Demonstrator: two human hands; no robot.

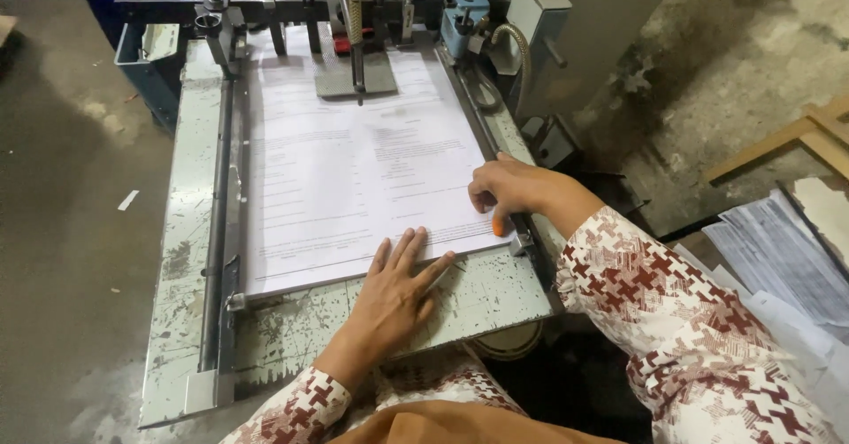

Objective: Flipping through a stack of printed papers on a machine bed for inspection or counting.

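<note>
Left hand [398,283] lies flat, open, on the paper stack's [354,170] near edge; right hand [508,192], fingers curled, presses its right edge on the worktop [186,232].

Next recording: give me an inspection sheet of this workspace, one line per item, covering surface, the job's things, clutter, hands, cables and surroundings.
Surface: worn metal feed table, paint chipped and scratched.
Job's things: stack of printed sheets lies flat on the table, its far edge under the machine head.
Clutter: loose printed papers piled at the right; paper scrap on the floor.
Hands: left hand flat on the stack's near edge; right hand at its right edge by the side guide.
Cables: ribbed hose at the machine's right.
Surroundings: stained concrete floor; wooden strips at the right.
</note>
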